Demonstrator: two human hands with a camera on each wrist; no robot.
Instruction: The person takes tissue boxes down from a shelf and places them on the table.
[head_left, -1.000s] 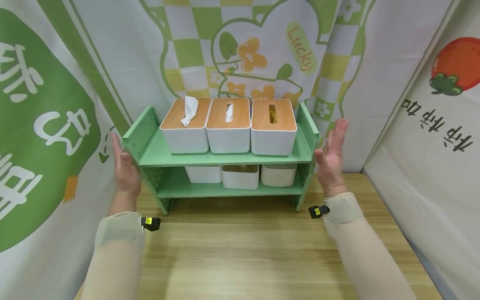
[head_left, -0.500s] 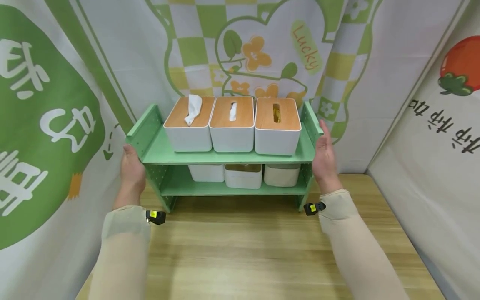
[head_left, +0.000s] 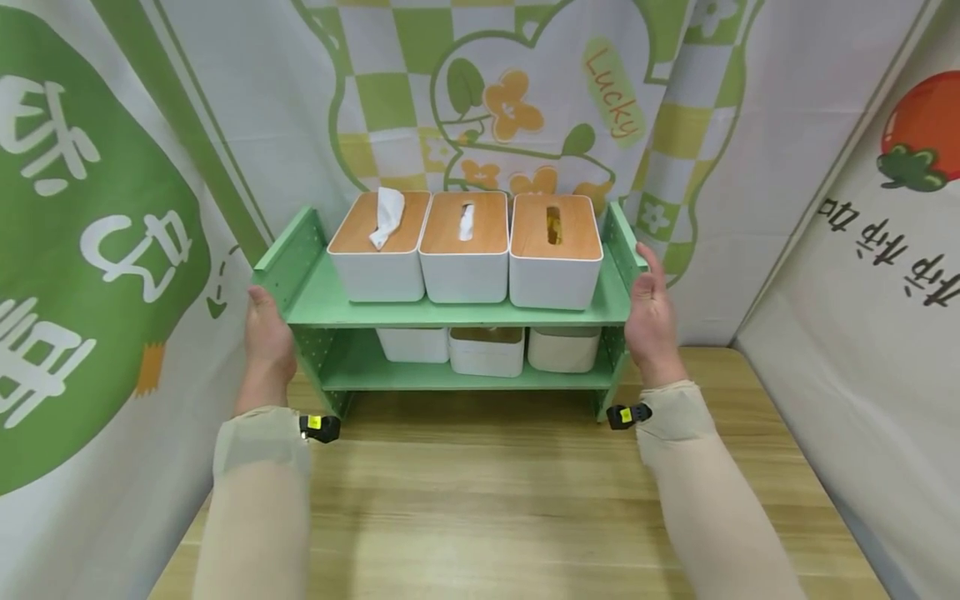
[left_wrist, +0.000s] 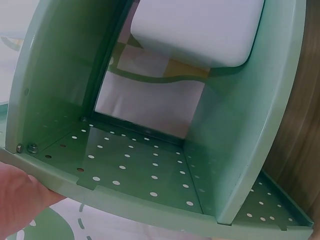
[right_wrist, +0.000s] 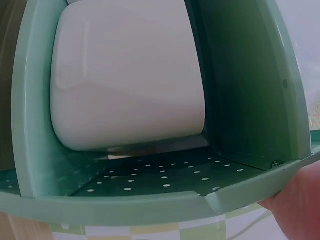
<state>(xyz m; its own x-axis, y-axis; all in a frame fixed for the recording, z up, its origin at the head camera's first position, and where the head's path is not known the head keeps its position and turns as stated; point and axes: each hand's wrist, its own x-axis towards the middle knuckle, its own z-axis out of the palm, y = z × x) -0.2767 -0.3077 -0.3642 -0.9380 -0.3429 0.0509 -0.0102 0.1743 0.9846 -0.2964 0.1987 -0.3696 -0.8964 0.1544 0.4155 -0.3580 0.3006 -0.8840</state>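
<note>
A green two-tier shelf of perforated metal stands on the table. Against the outer face of its left side panel lies my left hand, thumb at the front edge and the other fingers mostly hidden. My right hand lies flat along the outside of the right side panel, fingers pointing up and back. Both wrist views show the hands outside the panels, none of their fingers reaching inside. On the top tier, three white boxes with wooden lids stand in a row: left tissue box, middle tissue box and right box.
Below, the lower tier carries a white bin, another white bin and a cream bin. The wooden table extends in front. Printed curtains hang behind and at both sides, close to the shelf.
Both hands have come inward from beside the shelf to touch its side panels. Over the last half second they have stayed there, and the boxes keep their places on the shelf.
</note>
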